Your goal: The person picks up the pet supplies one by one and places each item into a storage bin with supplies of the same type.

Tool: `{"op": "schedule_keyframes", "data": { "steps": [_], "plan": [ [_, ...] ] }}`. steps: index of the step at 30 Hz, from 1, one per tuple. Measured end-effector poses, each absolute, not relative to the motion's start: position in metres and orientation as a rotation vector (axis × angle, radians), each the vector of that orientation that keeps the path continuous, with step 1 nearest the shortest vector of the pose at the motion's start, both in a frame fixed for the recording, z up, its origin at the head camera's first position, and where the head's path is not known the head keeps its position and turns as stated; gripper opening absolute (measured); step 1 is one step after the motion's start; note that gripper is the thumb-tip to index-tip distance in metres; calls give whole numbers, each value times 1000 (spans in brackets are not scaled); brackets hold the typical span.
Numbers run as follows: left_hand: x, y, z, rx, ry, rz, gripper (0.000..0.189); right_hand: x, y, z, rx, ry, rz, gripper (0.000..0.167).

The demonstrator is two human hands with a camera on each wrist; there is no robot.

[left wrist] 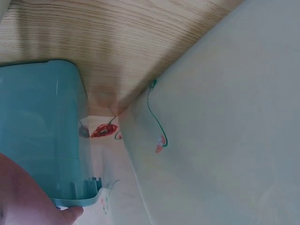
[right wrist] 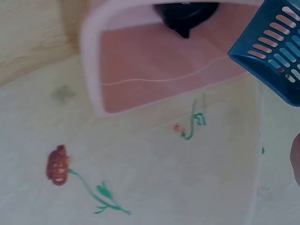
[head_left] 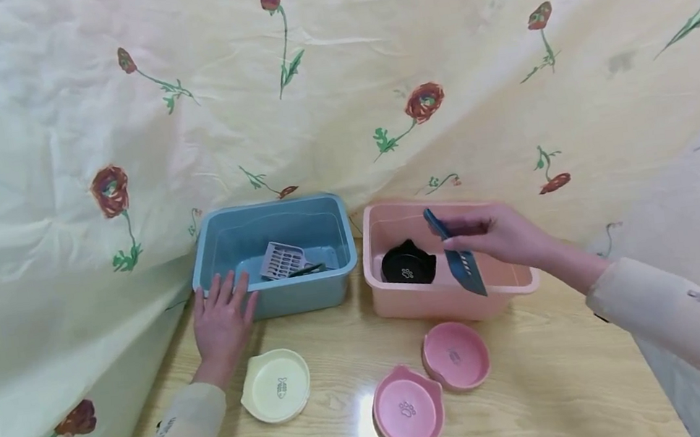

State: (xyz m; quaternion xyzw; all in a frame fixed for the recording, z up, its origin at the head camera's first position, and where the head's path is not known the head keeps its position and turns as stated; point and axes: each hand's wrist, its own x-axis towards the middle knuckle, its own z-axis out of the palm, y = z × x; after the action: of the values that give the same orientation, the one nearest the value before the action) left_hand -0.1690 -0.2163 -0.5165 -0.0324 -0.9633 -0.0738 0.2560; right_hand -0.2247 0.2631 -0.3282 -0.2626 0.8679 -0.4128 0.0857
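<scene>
My left hand (head_left: 223, 321) lies over the front left rim of a blue litter box (head_left: 288, 299), its fingers spread and fairly straight. Inside that box are a pale slotted litter scoop (head_left: 283, 259) and a dark, thin piece that I cannot make out. With its thumb and fingers, my right hand (head_left: 496, 233) pinches a dark blue slotted litter scoop (head_left: 467, 273), held blade down above a pink litter box (head_left: 425, 298). A black cat-eared bowl (head_left: 408, 264) with a paw print sits in the pink box's left part. The right wrist view shows the blue scoop's slots (right wrist: 276, 56) up close.
In front of the boxes, a cream cat-eared bowl (head_left: 277, 386) stands on the wooden table (head_left: 322, 367) at left. Two pink bowls, a nearer one (head_left: 409, 412) and a farther one (head_left: 456, 356), stand toward the right. A flowered cloth (head_left: 338, 125) hangs behind and beside the boxes.
</scene>
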Motion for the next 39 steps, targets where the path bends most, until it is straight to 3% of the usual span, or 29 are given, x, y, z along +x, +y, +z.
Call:
{"op": "schedule_keyframes", "data": {
  "steps": [23,39],
  "plan": [
    [-172,-214,-523,-128,-2507,-214,51,-303,94,-324,-849,2298,-1507,51],
    [-171,-217,-520,-90,-2547,-185,53,-327,24,-369,-869,2306,-1557,44]
  ]
}}
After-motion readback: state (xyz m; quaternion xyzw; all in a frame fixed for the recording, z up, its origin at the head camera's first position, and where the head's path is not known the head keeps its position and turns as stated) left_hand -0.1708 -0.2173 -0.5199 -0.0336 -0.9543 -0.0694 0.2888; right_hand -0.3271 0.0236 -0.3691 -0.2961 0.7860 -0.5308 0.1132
